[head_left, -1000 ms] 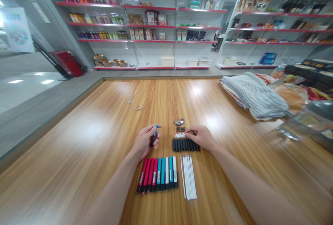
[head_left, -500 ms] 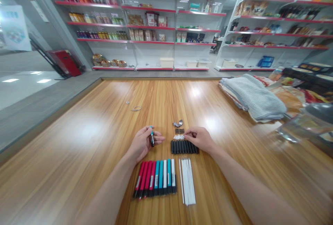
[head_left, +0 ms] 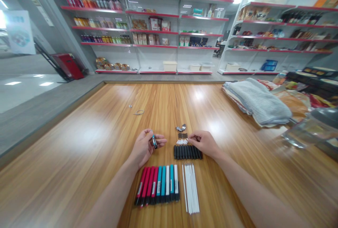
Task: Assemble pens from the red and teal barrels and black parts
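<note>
My left hand (head_left: 144, 147) is closed around a blue and black pen barrel (head_left: 154, 141), held tilted above the table. My right hand (head_left: 204, 143) pinches at the right end of a short row of small white pen parts (head_left: 181, 142), its fingertips on the endmost one. Just below that row lie black pen barrels (head_left: 186, 152) side by side. Small dark springs (head_left: 182, 135) and silver metal pen tips (head_left: 181, 128) sit above it. Nearer me are red, blue and white pens (head_left: 160, 185) in a row, with white ink refills (head_left: 192, 189) to their right.
A thin looped tie (head_left: 138, 112) and a tiny round piece (head_left: 130, 106) lie farther off on the wooden table (head_left: 105, 129). At the right are folded striped cloths (head_left: 260, 97) and a clear jug (head_left: 303, 131). Stocked shelves (head_left: 155, 32) stand beyond the table.
The view has tipped slightly upward, so things sit a little lower. My left fingers now cover more of the barrel's blue end. My right hand stays by the white parts.
</note>
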A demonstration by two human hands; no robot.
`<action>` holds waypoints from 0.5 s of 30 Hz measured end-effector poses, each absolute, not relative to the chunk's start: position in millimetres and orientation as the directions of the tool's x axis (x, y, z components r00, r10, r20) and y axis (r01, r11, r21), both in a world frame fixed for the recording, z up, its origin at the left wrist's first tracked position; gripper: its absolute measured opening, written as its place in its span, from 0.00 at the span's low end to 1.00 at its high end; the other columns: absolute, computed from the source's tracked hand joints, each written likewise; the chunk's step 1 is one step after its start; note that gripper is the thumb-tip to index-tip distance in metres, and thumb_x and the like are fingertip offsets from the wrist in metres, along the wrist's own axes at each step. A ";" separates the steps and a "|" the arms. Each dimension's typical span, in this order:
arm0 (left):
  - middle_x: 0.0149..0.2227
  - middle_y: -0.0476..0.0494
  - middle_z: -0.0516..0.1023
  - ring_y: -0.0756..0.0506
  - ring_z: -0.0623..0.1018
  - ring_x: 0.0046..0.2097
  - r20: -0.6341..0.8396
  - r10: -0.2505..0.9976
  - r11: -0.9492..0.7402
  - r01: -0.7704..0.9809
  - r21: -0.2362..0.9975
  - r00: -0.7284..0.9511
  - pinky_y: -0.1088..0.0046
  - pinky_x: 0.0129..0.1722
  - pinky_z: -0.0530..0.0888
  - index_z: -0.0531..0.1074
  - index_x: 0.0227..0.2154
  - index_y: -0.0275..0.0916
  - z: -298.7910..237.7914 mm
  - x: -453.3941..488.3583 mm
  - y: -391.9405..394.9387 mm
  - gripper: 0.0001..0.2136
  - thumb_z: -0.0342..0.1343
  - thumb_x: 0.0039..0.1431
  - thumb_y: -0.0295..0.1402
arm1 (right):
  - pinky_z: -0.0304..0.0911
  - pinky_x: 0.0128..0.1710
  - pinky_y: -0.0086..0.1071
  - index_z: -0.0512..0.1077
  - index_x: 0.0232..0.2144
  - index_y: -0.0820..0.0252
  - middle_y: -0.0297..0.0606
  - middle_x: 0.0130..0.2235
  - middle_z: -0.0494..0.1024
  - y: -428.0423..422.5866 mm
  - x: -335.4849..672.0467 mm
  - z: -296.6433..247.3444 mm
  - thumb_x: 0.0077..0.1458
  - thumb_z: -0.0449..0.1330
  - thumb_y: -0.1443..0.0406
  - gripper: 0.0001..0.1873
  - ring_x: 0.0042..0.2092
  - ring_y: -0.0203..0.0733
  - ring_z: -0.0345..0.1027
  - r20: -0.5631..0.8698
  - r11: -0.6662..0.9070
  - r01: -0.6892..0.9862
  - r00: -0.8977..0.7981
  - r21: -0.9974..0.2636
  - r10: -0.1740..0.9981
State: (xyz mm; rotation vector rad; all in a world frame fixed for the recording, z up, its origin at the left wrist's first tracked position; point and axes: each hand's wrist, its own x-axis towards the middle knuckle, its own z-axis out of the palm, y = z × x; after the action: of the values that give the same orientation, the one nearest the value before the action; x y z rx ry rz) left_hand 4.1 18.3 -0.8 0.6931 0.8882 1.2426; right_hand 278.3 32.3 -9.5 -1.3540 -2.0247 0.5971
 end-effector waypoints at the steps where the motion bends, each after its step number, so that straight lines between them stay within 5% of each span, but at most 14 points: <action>1: 0.34 0.41 0.79 0.42 0.81 0.34 -0.188 0.979 0.204 -0.501 0.841 0.081 0.62 0.35 0.78 0.57 0.38 0.40 -0.9 4.1 18.2 0.07 0.51 0.62 0.30 | 0.55 0.26 0.28 0.76 0.30 0.57 0.32 0.24 0.73 32.4 278.5 -9.6 0.54 0.60 0.59 0.09 0.26 0.34 0.63 0.249 0.376 0.650 -0.284 -0.660 0.926; 7: 0.33 0.43 0.78 0.44 0.80 0.32 -0.161 0.983 0.185 -0.515 0.837 0.092 0.62 0.35 0.77 0.58 0.38 0.40 -5.6 2.3 18.7 0.08 0.53 0.61 0.32 | 0.55 0.27 0.28 0.76 0.29 0.58 0.33 0.25 0.73 33.8 282.4 -8.2 0.54 0.60 0.60 0.09 0.26 0.34 0.63 0.264 0.390 0.669 -0.288 -0.633 0.921; 15: 0.28 0.50 0.71 0.56 0.65 0.21 -0.020 0.993 0.073 -0.482 0.873 0.114 0.82 0.20 0.63 0.66 0.43 0.38 -4.1 3.3 18.5 0.13 0.57 0.59 0.37 | 0.55 0.29 0.28 0.74 0.27 0.60 0.33 0.26 0.72 36.9 293.1 -0.9 0.54 0.60 0.63 0.07 0.28 0.33 0.63 0.277 0.461 0.704 -0.369 -0.540 0.887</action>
State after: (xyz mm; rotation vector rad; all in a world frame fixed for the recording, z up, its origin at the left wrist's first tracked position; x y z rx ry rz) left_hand 3.3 18.5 -4.1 0.8466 0.7816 1.2964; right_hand 293.1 36.9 -0.9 -1.3218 -2.1796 0.4521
